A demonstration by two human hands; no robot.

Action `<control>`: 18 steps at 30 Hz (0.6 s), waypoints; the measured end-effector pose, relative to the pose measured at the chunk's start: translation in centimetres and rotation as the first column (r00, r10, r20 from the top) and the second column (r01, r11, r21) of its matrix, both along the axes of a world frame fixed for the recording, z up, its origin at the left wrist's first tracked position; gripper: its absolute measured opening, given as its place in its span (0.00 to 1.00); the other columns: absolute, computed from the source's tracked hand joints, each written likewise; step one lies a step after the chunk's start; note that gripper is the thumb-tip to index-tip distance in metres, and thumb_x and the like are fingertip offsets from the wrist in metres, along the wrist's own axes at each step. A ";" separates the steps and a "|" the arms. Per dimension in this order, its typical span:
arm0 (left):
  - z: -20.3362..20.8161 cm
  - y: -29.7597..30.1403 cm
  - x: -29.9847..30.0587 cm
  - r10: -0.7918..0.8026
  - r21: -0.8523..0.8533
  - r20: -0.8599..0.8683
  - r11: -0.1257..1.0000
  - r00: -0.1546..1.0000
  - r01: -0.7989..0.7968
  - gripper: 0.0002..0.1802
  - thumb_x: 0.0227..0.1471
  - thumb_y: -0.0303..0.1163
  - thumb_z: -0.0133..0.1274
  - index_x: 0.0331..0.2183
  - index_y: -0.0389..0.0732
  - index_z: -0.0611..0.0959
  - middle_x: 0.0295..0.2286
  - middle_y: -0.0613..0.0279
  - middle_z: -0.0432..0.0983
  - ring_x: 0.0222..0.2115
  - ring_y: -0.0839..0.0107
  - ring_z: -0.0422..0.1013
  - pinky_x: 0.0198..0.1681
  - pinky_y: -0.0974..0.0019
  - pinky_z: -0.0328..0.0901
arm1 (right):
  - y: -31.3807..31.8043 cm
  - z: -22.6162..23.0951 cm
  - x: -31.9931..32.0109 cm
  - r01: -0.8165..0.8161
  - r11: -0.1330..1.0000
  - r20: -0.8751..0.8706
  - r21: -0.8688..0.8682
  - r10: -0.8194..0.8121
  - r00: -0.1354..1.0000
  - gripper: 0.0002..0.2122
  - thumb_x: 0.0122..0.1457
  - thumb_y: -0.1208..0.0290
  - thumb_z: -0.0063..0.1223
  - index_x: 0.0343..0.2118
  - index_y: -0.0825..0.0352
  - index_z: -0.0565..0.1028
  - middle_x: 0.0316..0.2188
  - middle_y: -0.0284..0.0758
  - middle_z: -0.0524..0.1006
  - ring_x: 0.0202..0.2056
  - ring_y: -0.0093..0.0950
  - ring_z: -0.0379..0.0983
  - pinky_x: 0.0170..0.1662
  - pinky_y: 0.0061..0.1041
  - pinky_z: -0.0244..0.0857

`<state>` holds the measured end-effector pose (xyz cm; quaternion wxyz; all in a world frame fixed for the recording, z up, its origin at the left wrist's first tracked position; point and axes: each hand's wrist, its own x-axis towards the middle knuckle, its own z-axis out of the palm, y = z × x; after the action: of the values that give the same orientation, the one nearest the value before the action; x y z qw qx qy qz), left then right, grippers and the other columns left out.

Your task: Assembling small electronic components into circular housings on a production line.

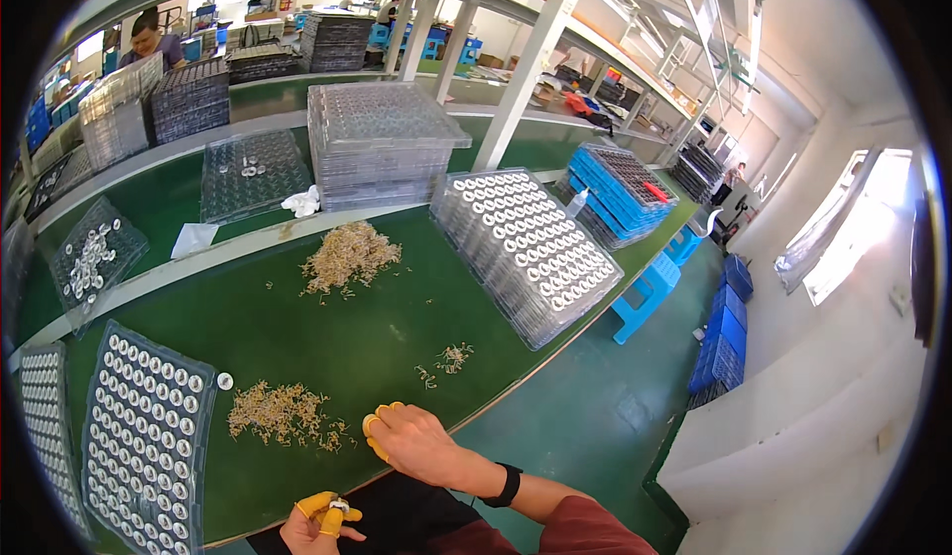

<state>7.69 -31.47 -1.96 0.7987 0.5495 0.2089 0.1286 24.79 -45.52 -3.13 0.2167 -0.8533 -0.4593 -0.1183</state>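
My left hand (315,528), with yellow finger covers, is at the table's near edge. Its fingers close round a small white-and-silver round part (340,505). My right hand (415,442), also in yellow finger covers, is over the table's edge beside a pile of small brass-coloured metal pieces (280,411). Its fingertips are curled together; whatever they hold, if anything, is hidden. Left of that pile lies a clear tray (210,436) filled with rows of white round parts (149,426). One loose white round part (225,381) sits at the tray's corner.
A larger metal-piece pile (349,257) and a small scatter (454,359) lie on the green table (367,347). A stack of filled trays (531,257) stands right; clear trays (382,143) stand behind. Blue stools (647,297) are beside the table. Another person (151,44) sits far left.
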 end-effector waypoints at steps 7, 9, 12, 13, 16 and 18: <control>-0.5 -0.3 0.7 -0.059 0.007 0.016 0.998 0.998 0.059 0.10 0.55 0.23 0.53 0.41 0.33 0.79 0.32 0.56 0.78 0.27 0.69 0.76 0.24 0.72 0.70 | -1.2 0.3 0.1 -0.005 0.991 -0.322 0.130 0.047 0.946 0.05 0.52 0.77 0.52 0.29 0.69 0.68 0.24 0.41 0.71 0.28 0.40 0.71 0.30 0.37 0.66; -0.8 -0.1 0.2 -0.045 0.015 -0.010 0.999 0.999 0.045 0.10 0.55 0.23 0.53 0.41 0.33 0.80 0.32 0.56 0.79 0.27 0.69 0.76 0.24 0.72 0.70 | -0.5 1.1 -0.9 0.007 0.969 -0.483 0.248 0.117 0.868 0.05 0.52 0.78 0.53 0.29 0.70 0.67 0.23 0.41 0.71 0.26 0.38 0.71 0.29 0.35 0.65; -0.4 -0.4 0.1 0.015 0.095 -0.072 0.995 0.997 -0.008 0.09 0.55 0.25 0.55 0.39 0.34 0.80 0.31 0.55 0.78 0.25 0.70 0.75 0.22 0.72 0.69 | 0.2 1.8 -2.9 0.042 0.919 -0.760 0.391 0.298 0.577 0.06 0.51 0.80 0.53 0.29 0.69 0.67 0.20 0.38 0.70 0.21 0.29 0.68 0.25 0.29 0.60; -0.3 -0.4 0.2 -0.009 0.116 -0.065 0.993 0.998 0.017 0.09 0.55 0.26 0.55 0.39 0.33 0.80 0.30 0.55 0.78 0.24 0.70 0.74 0.22 0.72 0.68 | 0.4 1.7 -3.6 0.062 0.889 -0.768 0.453 0.354 0.534 0.06 0.52 0.79 0.54 0.29 0.69 0.67 0.19 0.35 0.69 0.21 0.25 0.66 0.24 0.26 0.59; -0.8 -0.2 0.5 -0.062 0.118 -0.037 0.991 0.997 0.066 0.10 0.55 0.27 0.55 0.39 0.33 0.80 0.28 0.56 0.78 0.24 0.71 0.74 0.22 0.72 0.68 | 0.5 1.4 -5.0 0.090 0.855 -0.754 0.510 0.395 0.524 0.06 0.54 0.77 0.55 0.29 0.69 0.67 0.19 0.34 0.68 0.20 0.25 0.65 0.24 0.25 0.59; -1.0 -0.1 0.5 -0.072 0.098 -0.015 0.993 0.997 0.073 0.10 0.55 0.27 0.55 0.39 0.33 0.80 0.27 0.56 0.78 0.24 0.71 0.74 0.22 0.72 0.68 | 0.4 1.2 -5.6 0.124 0.837 -0.745 0.533 0.395 0.538 0.06 0.53 0.77 0.54 0.28 0.69 0.67 0.18 0.35 0.68 0.20 0.25 0.65 0.23 0.26 0.59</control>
<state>8.20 -31.55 -3.01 0.7737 0.5960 0.1866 0.1065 19.22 -45.13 -1.97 0.6414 -0.6702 -0.3168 0.1977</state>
